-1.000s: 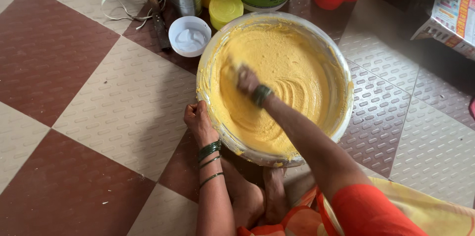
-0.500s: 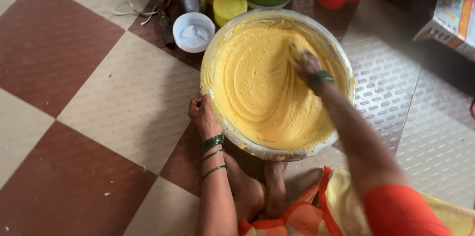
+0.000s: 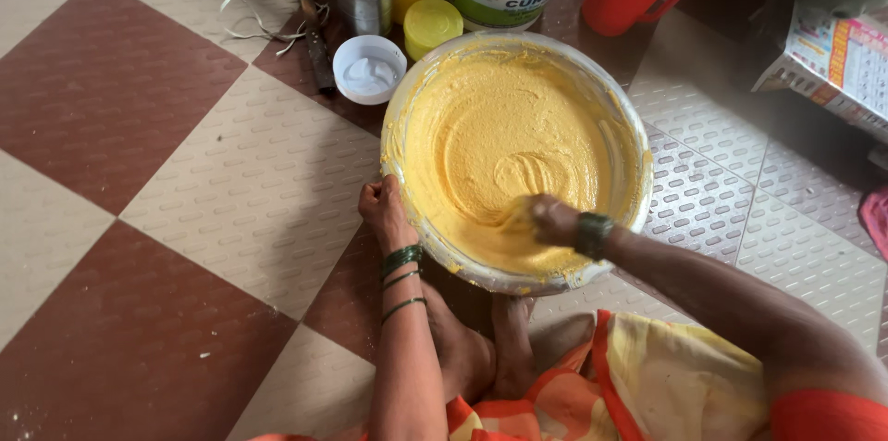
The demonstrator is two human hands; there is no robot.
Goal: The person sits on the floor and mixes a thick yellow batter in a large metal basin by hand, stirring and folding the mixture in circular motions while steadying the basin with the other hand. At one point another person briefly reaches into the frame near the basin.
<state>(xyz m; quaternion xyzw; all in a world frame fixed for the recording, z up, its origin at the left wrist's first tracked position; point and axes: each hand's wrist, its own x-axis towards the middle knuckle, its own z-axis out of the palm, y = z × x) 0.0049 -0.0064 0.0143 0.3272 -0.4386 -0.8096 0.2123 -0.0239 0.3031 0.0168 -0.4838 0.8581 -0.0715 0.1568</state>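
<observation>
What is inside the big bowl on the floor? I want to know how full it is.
The big bowl holds thick yellow batter nearly to the rim. The right hand is in it, fingers buried. The bottom is covered.

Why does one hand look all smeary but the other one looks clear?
In the head view the right hand is blurred because it is moving in the yellow batter; the left hand on the bowl rim is sharp; soft daylight brightens the tiles on the right.
</observation>
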